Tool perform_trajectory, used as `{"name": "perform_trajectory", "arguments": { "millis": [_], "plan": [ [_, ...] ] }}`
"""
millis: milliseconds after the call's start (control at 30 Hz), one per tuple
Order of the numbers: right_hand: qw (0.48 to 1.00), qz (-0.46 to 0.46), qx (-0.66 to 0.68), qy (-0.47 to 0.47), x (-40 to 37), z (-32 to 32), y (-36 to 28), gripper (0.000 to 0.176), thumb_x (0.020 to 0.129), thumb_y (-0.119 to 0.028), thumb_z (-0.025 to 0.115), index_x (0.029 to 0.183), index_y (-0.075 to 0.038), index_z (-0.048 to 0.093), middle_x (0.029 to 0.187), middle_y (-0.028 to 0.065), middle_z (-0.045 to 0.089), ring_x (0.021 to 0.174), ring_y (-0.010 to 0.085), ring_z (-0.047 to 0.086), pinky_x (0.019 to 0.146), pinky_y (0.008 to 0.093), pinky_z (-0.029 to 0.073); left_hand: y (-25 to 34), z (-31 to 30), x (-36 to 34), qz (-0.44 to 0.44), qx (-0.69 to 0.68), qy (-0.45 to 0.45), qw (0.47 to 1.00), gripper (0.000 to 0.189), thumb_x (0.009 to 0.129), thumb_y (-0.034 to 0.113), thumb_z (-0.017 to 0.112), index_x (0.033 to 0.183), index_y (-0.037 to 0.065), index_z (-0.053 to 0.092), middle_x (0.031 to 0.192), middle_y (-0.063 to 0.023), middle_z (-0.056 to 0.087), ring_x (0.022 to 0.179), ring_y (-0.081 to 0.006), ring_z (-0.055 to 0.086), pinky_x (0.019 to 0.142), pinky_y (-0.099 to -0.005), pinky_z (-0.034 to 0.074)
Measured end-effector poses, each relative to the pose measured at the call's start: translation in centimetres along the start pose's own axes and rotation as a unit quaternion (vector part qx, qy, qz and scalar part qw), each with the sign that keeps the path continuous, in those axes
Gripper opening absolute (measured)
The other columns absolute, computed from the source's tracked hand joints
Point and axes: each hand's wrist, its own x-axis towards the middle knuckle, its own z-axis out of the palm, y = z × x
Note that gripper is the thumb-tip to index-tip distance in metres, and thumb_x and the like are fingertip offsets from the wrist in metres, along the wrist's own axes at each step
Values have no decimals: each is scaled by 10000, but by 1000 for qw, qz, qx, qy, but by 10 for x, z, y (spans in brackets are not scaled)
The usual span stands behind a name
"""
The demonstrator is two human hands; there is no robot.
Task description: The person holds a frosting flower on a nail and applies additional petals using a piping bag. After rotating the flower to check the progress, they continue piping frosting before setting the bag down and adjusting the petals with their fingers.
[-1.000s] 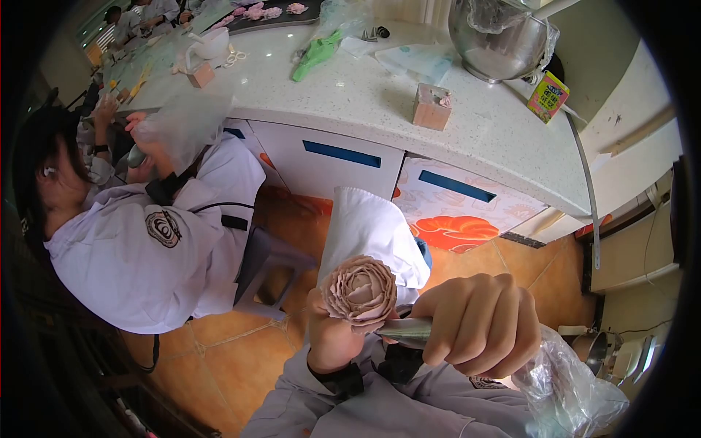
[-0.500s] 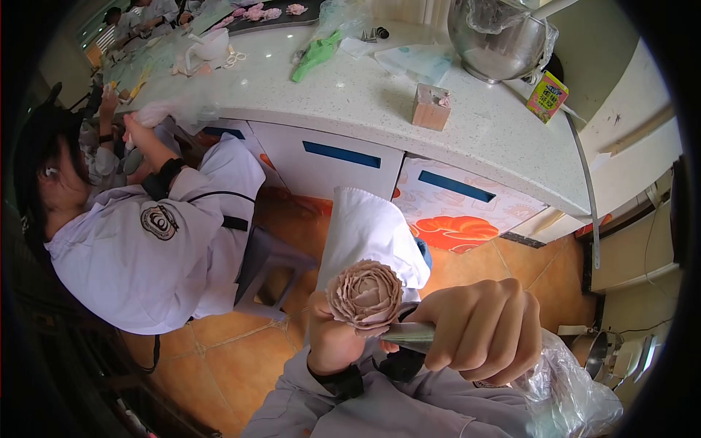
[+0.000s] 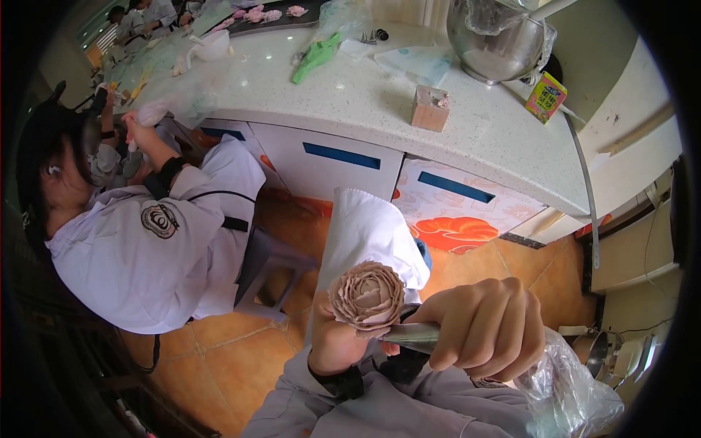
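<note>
A dusty-pink piped flower (image 3: 367, 296) with many ruffled petals faces up in front of my lap. My left hand (image 3: 337, 343) is closed beneath it, holding it up; the flower hides most of the fingers and the holder under it. My right hand (image 3: 485, 328) is wrapped round a clear plastic piping bag (image 3: 566, 383), whose loose end hangs below the fist. From that fist the metal piping tip (image 3: 410, 336) points left, its end at the flower's lower right edge.
Ahead runs a white speckled counter (image 3: 350, 95) with a wooden block (image 3: 431, 108), a steel mixing bowl (image 3: 488, 44), a yellow-green box (image 3: 546, 98), a green piping bag (image 3: 318, 57) and a dark tray (image 3: 292, 22) of pink flowers. A co-worker (image 3: 157, 241) sits close on the left.
The flower has turned slightly and shifted a little to the right. My right hand and the piping tip have moved a touch rightward. The co-worker's hands have shifted slightly.
</note>
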Motion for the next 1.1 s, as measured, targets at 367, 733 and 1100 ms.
{"name": "perform_trajectory", "arguments": {
  "millis": [367, 733, 1100],
  "plan": [
    [1000, 1, -23, 2, 0, 2, -2, 156, 602, 80, 440, 464, 16, 405, 409, 117, 383, 336, 130, 295, 306, 251, 281, 1, 1, -2, -2, 14, 22, 1000, 230, 722, 15, 603, 928, -85, 581, 832, -172, 613, 621, -205, 607, 426, -298, 507],
    [1000, -7, -14, 3, -1, 0, -2, 264, 739, 24, 426, 476, 17, 419, 415, 121, 395, 338, 133, 296, 312, 247, 282, -3, -6, -2, 7, 18, 20, 1000, 204, 742, 23, 591, 921, -74, 588, 806, -164, 619, 635, -209, 621, 447, -297, 525],
    [998, -58, 1, -8, -11, -3, 1, 276, 753, 21, 412, 477, 12, 417, 418, 118, 397, 347, 129, 293, 318, 244, 282, -7, -12, -2, 24, 55, 15, 998, 223, 742, 75, 597, 904, -78, 585, 792, -168, 614, 567, -215, 609, 381, -303, 507]
  ]
}}
